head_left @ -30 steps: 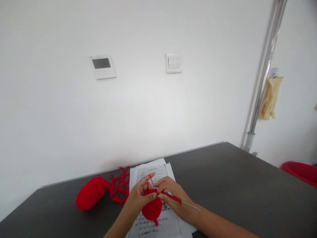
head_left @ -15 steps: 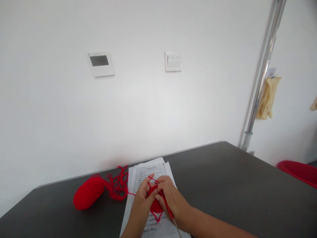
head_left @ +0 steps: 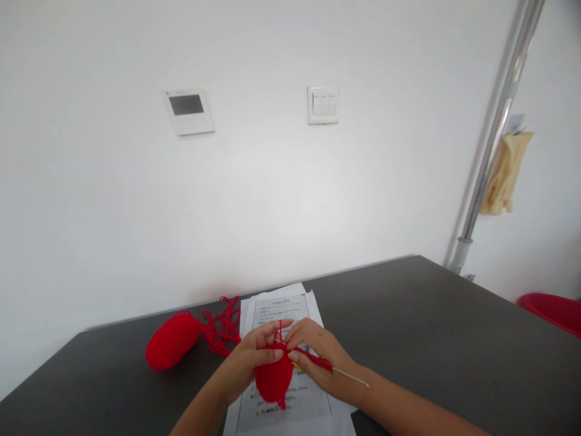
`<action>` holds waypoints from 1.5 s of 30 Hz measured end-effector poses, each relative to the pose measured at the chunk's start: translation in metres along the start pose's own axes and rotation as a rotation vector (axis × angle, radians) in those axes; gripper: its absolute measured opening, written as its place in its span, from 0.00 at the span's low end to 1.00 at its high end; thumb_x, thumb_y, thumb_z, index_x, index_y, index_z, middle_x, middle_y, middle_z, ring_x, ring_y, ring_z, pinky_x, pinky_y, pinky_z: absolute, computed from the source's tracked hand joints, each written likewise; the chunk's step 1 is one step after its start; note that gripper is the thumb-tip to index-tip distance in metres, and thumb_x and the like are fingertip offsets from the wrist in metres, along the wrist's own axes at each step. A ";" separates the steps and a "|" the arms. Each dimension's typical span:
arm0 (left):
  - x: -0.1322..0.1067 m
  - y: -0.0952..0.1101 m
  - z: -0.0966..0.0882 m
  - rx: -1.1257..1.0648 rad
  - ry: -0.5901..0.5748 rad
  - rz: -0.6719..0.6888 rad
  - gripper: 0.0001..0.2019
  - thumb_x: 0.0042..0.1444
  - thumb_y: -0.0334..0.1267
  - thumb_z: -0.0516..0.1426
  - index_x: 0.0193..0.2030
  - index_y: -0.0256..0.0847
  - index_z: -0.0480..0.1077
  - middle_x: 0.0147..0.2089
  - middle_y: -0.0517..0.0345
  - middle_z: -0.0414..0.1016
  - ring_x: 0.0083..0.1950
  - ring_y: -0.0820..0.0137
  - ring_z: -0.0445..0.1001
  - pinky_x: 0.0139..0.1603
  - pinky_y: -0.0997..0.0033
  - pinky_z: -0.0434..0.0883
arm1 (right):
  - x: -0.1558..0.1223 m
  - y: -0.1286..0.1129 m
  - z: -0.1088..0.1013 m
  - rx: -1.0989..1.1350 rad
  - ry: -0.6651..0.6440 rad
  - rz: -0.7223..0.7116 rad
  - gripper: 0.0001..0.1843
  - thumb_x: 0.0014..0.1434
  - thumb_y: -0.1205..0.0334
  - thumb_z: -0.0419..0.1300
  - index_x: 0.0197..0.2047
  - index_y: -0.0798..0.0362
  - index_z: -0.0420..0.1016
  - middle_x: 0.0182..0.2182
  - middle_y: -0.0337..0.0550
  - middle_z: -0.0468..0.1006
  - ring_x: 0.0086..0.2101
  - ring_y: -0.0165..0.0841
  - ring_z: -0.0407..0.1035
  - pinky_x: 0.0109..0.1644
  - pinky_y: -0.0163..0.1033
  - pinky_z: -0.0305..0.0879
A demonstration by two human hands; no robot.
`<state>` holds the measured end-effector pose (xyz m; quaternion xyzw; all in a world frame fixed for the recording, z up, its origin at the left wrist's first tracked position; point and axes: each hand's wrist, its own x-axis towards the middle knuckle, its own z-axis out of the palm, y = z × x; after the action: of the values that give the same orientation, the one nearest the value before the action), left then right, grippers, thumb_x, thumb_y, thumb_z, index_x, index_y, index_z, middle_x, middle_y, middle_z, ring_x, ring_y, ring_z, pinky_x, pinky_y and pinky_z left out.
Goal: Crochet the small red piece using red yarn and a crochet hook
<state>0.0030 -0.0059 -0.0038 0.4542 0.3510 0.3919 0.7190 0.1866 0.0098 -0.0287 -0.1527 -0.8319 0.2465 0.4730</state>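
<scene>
Snagged yarn and a slipped loop threaten the red piece (head_left: 273, 380)

The red piece hangs above printed sheets (head_left: 284, 418), its top edge pinched between the thumb and fingers of the left hand (head_left: 255, 356). If that pinch loosens, the edge could twist and the working stitch become hard to find. A short tail of yarn (head_left: 282, 402) dangles from its bottom; it could get caught up in the work if the piece is turned.

At the top edge, the right hand (head_left: 321, 356) grasps a red-handled hook (head_left: 321, 362), whose thin metal far end juts out past that hand. Too shallow an angle or a hasty pull could let the loop drop off the tip or split the yarn. A small yellow item (head_left: 296, 366) sits beside the right fingers; it is too small to identify, but it might snag.

A working strand (head_left: 280, 330) runs over the raised left index finger. Slack there would probably leave loose stitches; too much tension, tight ones.

Farther left, on the dark table (head_left: 408, 327), lies a loose tangle (head_left: 222, 327) beside the yarn ball (head_left: 172, 342). Its crossed loops could knot and jerk the strand, though the path between them is hidden behind the left hand.
</scene>
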 end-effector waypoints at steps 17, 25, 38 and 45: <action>-0.003 0.007 -0.011 -0.003 0.154 0.071 0.30 0.39 0.30 0.65 0.54 0.40 0.68 0.28 0.60 0.70 0.25 0.78 0.65 0.26 0.78 0.59 | 0.003 -0.011 -0.009 -0.238 -0.042 -0.191 0.09 0.60 0.70 0.53 0.45 0.53 0.66 0.42 0.49 0.74 0.45 0.34 0.67 0.49 0.41 0.66; -0.006 0.013 -0.018 0.047 0.110 0.024 0.25 0.39 0.32 0.65 0.49 0.37 0.71 0.27 0.59 0.69 0.24 0.76 0.66 0.26 0.76 0.60 | -0.001 -0.013 0.000 0.026 0.077 -0.014 0.07 0.61 0.67 0.54 0.43 0.51 0.68 0.40 0.46 0.76 0.42 0.32 0.70 0.46 0.38 0.69; -0.009 0.014 -0.023 0.028 0.103 0.011 0.21 0.36 0.30 0.65 0.42 0.35 0.73 0.25 0.60 0.69 0.23 0.78 0.65 0.25 0.78 0.59 | 0.004 -0.018 -0.009 0.085 -0.010 -0.049 0.07 0.60 0.68 0.55 0.42 0.52 0.70 0.40 0.47 0.77 0.42 0.32 0.71 0.46 0.38 0.69; -0.008 0.012 -0.026 0.025 0.073 -0.017 0.20 0.36 0.31 0.65 0.41 0.36 0.73 0.23 0.61 0.68 0.22 0.78 0.65 0.24 0.78 0.58 | 0.003 -0.018 -0.007 0.143 0.012 -0.036 0.07 0.59 0.69 0.56 0.41 0.53 0.71 0.40 0.46 0.78 0.42 0.32 0.72 0.46 0.38 0.69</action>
<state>-0.0257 0.0006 0.0001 0.4456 0.3858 0.3979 0.7030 0.1910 -0.0020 -0.0133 -0.1048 -0.8120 0.2958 0.4921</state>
